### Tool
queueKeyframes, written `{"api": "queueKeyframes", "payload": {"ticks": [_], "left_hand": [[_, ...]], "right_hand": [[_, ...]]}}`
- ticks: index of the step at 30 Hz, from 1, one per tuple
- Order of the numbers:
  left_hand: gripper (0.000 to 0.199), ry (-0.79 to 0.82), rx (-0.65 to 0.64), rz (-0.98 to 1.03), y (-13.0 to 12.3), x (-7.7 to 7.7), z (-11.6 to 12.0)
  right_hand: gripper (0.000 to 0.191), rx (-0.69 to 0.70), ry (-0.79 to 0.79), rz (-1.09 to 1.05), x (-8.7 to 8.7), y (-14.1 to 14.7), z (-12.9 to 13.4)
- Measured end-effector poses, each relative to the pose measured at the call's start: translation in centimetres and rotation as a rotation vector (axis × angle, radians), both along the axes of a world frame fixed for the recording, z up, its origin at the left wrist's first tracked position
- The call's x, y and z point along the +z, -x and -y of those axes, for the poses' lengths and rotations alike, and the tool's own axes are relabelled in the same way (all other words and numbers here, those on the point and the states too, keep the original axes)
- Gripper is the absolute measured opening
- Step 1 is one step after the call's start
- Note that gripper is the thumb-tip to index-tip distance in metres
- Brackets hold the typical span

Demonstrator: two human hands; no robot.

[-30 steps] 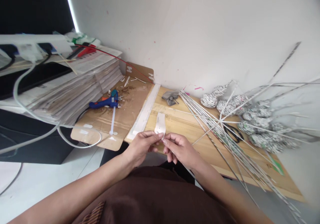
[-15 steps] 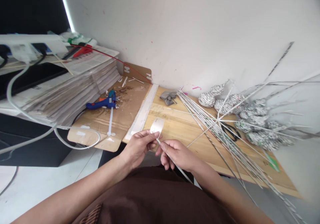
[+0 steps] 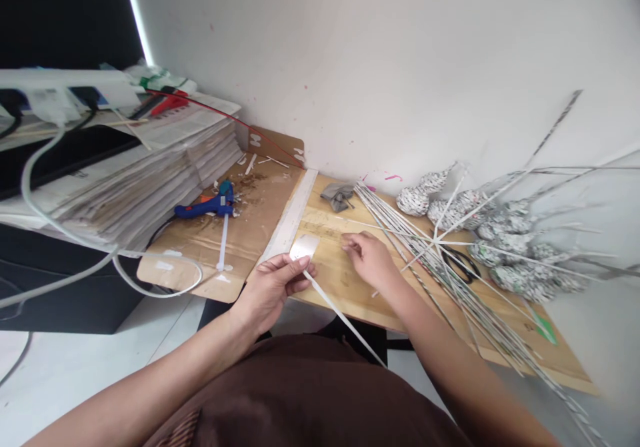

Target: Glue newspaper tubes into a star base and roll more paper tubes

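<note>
Left hand (image 3: pixel 270 290): thumb and finger pinched on a white paper strip (image 3: pixel 345 320), which slants past the tabletop's near edge to the lap; pale slip (image 3: pixel 305 246) at the same fingertips. Right hand (image 3: pixel 370 257): fingers curled, apart from the strip, above the wooden tabletop (image 3: pixel 330 274). Paper rods (image 3: pixel 480 307) cross its right half. Glue gun (image 3: pixel 207 206) on brown cardboard (image 3: pixel 270 197), left. Pale wall (image 3: pixel 350 54) behind. Right fingertips' grip unclear; scissors (image 3: pixel 463 266) partly hidden under rods.

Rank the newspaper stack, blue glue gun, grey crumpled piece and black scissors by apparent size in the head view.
1. Newspaper stack
2. Blue glue gun
3. Grey crumpled piece and black scissors: too alike to rank.
</note>
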State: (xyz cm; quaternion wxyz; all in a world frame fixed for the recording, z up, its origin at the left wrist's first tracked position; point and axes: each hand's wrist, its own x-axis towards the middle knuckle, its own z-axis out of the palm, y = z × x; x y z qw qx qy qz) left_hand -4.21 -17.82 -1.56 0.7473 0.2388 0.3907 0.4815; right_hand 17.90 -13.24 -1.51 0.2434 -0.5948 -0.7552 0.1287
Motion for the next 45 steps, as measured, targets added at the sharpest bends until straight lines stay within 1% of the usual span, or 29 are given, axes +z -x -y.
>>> {"api": "queueKeyframes", "payload": {"ticks": [1,3,5,7,8,14,20,27,32,39,45], "left_hand": [[0.020,-0.001,-0.005,0.009,0.1,0.0,0.0],[0.020,0.002,-0.019,0.022,0.2,0.0,0.1],[0.021,0.011,-0.021,0.031,0.2,-0.1,0.2],[0.022,0.022,-0.015,0.041,0.3,-0.3,0.2],[0.022,0.024,-0.014,0.046,0.4,-0.3,0.2],[0.023,0.013,-0.022,0.078,1.0,-0.6,0.2],[0.022,0.032,-0.003,0.103,1.6,-1.1,0.1],[0.020,-0.008,-0.048,0.122,1.8,-1.6,0.1],[0.023,0.015,-0.012,0.122,2.0,-1.9,0.1],[0.022,0.015,-0.021,0.120,2.1,-1.7,0.1],[0.020,-0.007,-0.042,0.099,2.2,-1.5,0.1]], "right_hand": [[0.027,-0.033,0.001,0.011,-0.4,-0.3,-1.0],[0.026,-0.055,0.004,-0.006,-1.0,-0.6,-2.6],[0.017,-0.042,0.001,-0.042,-1.4,-0.5,-3.4],[0.007,-0.021,-0.003,-0.059,-1.5,-0.2,-3.8],[0.005,-0.014,-0.004,-0.057,-1.5,-0.1,-3.9],[0.005,-0.008,-0.031,-0.039,-1.4,-0.2,-4.1],[0.009,0.046,-0.024,-0.040,-1.1,-0.8,-3.5],[0.011,0.034,-0.024,-0.059,-1.5,-0.7,-3.3],[0.007,0.035,-0.041,-0.030,-1.3,-0.3,-3.4],[0.008,0.082,-0.007,0.013,-0.4,-0.2,-2.8],[0.007,0.067,0.007,0.049,-0.1,-0.2,-3.3]]}}
